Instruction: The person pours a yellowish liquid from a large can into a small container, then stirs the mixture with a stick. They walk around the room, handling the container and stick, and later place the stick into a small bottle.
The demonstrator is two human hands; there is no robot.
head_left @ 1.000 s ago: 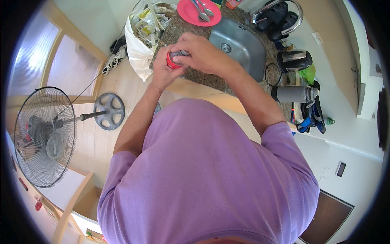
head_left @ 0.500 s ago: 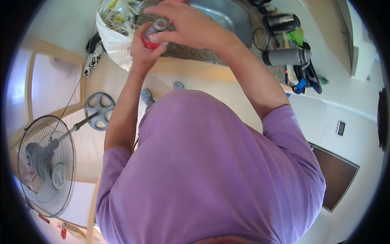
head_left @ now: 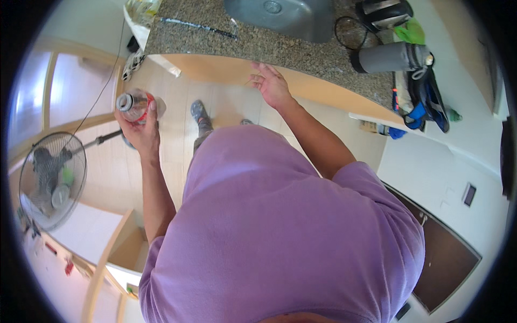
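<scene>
A clear plastic bottle (head_left: 135, 101) with a red label is held in my left hand (head_left: 141, 132), out to the left above the floor. Its uncapped mouth tips toward me, and my fingers and thumb wrap round its body. My right hand (head_left: 273, 89) hangs just in front of the counter's front edge, its fingers spread and slightly bent. A thin yellowish line shows by those fingertips, too fine to make out. The stone counter (head_left: 269, 48) carries a steel sink (head_left: 307, 24) beyond my right hand.
On the counter's right stand a black kettle (head_left: 385, 13), a grey tumbler (head_left: 392, 57) and a green bag (head_left: 412, 32). A blue and black strap (head_left: 428, 99) hangs at its end. A white bag (head_left: 137, 24) sits far left; a standing fan (head_left: 54, 180) is at left.
My hands have parted. The left has carried the bottle away from the counter to the left; the right has let go and dropped toward the counter's front edge. The view has shifted.
</scene>
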